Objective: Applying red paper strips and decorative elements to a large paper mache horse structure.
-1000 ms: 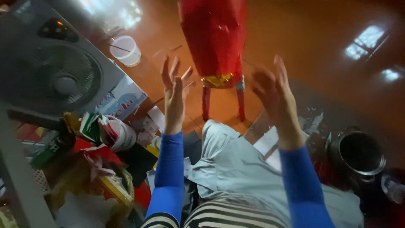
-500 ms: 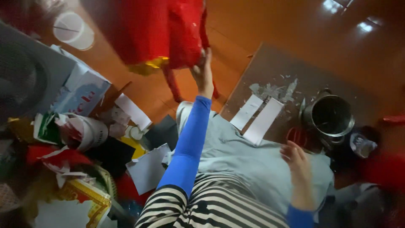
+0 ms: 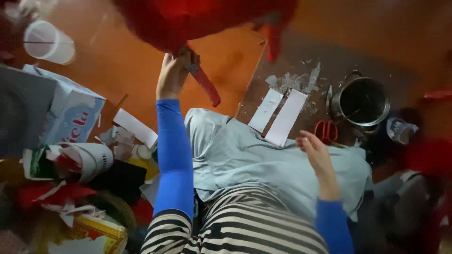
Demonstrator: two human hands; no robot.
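Left hand point(image 3: 173, 74) raised, fingers wrapped around a red stool's leg point(image 3: 203, 83) (steadying it); right hand point(image 3: 316, 153) hovers, fingers loosely spread, near 2 white paper strips point(image 3: 278, 113).

The blurred red stool point(image 3: 197, 19) is cut off by the top edge, hiding the left hand's fingers point(image 3: 186, 59).
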